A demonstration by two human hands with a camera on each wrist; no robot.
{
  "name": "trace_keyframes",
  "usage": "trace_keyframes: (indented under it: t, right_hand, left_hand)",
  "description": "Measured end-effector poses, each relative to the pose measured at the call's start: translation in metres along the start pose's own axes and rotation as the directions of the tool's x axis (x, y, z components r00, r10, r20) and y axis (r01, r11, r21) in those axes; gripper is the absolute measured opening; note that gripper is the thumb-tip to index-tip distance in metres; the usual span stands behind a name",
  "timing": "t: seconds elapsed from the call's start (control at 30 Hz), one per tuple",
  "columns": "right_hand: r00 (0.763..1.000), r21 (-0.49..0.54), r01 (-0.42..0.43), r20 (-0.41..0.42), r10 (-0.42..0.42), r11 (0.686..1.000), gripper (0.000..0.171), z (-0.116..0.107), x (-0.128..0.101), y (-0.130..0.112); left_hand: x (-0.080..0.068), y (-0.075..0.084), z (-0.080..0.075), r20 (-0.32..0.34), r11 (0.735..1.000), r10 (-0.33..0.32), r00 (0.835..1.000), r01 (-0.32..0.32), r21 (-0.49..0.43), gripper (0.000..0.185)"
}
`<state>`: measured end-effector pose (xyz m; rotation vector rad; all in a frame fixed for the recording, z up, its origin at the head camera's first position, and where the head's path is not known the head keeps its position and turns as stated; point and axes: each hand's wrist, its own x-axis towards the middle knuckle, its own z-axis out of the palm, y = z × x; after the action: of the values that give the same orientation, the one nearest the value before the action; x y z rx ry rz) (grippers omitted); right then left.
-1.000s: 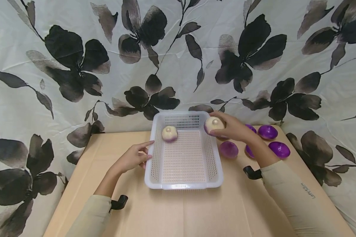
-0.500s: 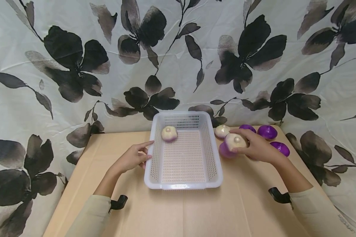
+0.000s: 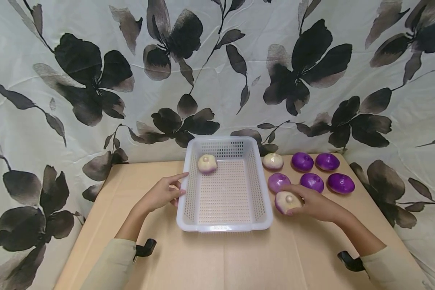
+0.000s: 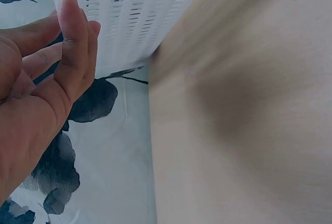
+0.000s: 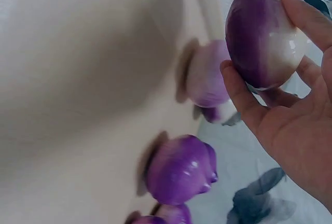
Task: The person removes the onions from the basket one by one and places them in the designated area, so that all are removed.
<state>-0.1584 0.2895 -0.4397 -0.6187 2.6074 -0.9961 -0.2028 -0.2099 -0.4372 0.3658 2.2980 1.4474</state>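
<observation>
The right hand [image 3: 313, 203] gripped a turnip [image 3: 287, 201], thumb and fingers curled round it, its white end turned up, just beside the right wall of the basket [image 3: 262, 189] near the basket's front right corner; whether the turnip touched the table [image 3: 217, 262] could not be told. In the right wrist view the fingers [image 5: 244, 97] cupped the turnip's purple side. The left hand [image 3: 162, 194] rested against the basket's left wall, fingers loosely extended and together, holding nothing; the left wrist view showed the fingertips [image 4: 72, 11] at the slotted wall. Inside the basket one turnip [image 3: 207, 163] lay white end up in the back left corner. On the table right of the basket, toward the back right corner, lay six more: a pale one [image 3: 272, 160] nearest the basket, two purple ones [image 3: 302, 161] [image 3: 327, 161] beside it in the back row, and three purple ones [image 3: 278, 182] [image 3: 311, 182] [image 3: 341, 183] in the row in front. A floral cloth [image 3: 94, 80] hung behind the table.
</observation>
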Motion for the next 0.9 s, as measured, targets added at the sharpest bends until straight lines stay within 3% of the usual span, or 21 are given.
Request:
trace_keyframes:
  t: [0.3,0.9]
  right_hand:
    - [0.999,-0.037,0.02,0.044,-0.019,0.999,0.066,0.016,-0.002,0.008]
    - [0.993,-0.039,-0.033,0.116,0.038,0.999,0.07,0.028,-0.004,0.016]
  left_hand:
    - [0.0,0.0,0.0,0.0,1.0,-0.008,1.0,0.008,0.003,0.065]
    - [0.001,-0.003,-0.001,-0.001,1.0,-0.005,1.0,0.005,-0.002,0.065]
